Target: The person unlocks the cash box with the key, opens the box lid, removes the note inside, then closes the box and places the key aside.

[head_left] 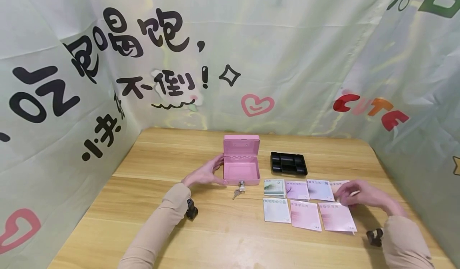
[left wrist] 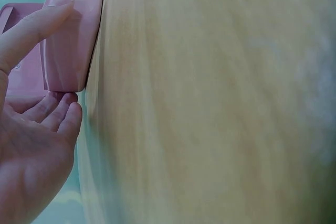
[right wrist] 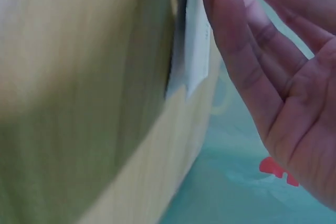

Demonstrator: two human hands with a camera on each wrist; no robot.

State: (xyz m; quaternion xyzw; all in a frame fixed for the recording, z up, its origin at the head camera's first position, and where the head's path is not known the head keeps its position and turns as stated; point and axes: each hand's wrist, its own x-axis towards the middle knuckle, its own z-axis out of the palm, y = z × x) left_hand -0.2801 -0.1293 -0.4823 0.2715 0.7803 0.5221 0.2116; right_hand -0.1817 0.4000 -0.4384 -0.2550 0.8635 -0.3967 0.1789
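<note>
My left hand (head_left: 205, 174) grips the left end of an open pink cash box (head_left: 241, 181), its thumb along the front wall and its fingers at the side. A small key (head_left: 236, 194) hangs from the lock on the box's front. My right hand (head_left: 363, 193) is at the right end of two rows of folded paper notes, fingers bent down. It partly covers a pale note (head_left: 338, 183) in the back row and overlaps the top edge of a pink note (head_left: 337, 218) in front. Its fingertips are hidden, so I cannot tell whether they pinch a note.
A black compartment tray (head_left: 288, 173) lies right of the cash box. Several other notes lie between the box and my right hand, among them a green note (head_left: 274, 188) and a purple note (head_left: 297, 190). A printed cloth (head_left: 294, 69) hangs around the wooden table (head_left: 215, 237).
</note>
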